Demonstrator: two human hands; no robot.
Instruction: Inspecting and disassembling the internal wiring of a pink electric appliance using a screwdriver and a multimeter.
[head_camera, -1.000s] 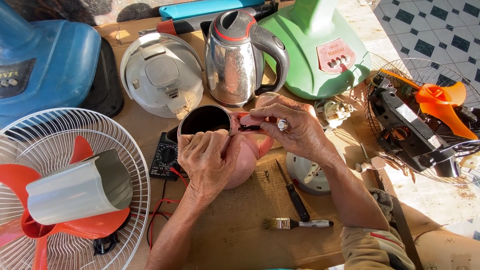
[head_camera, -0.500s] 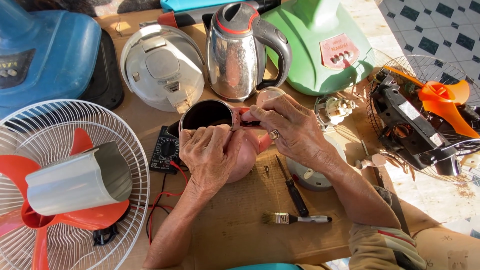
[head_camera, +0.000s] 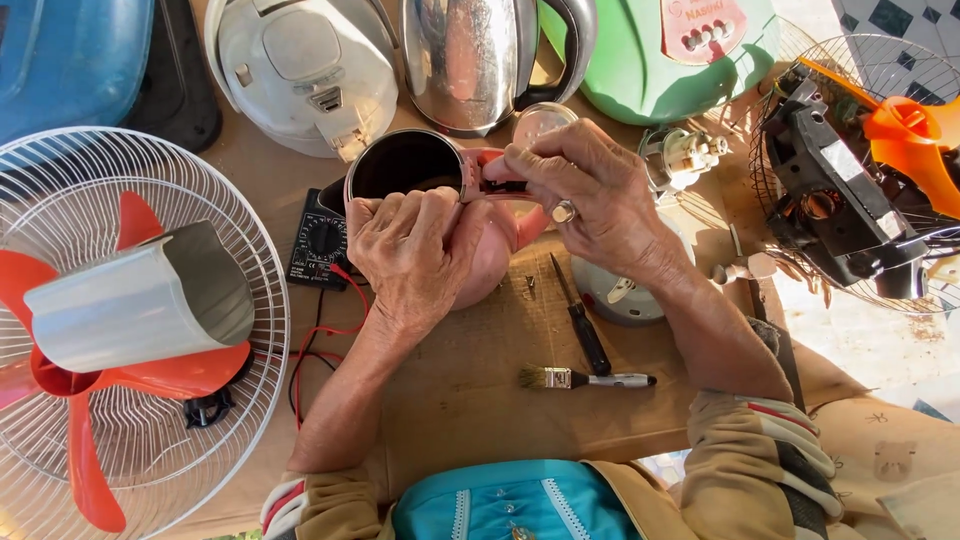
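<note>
Pink kettle (head_camera: 490, 262) (both hands gripping) before steel kettle (head_camera: 470, 60), multimeter (head_camera: 318, 243) alongside

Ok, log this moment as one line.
left hand: grips pink kettle body | right hand: pinches at kettle handle top | nearby: screwdriver, brush, multimeter on cardboard

A brown cardboard-covered bench (head_camera: 470, 390) is carrying it all: a small paintbrush (head_camera: 585, 379) and a black-handled screwdriver (head_camera: 583, 327) are lying side by side, a black multimeter (head_camera: 320, 243) is trailing red leads, and a white fan guard (head_camera: 120, 330) is sprawling on the left.
</note>
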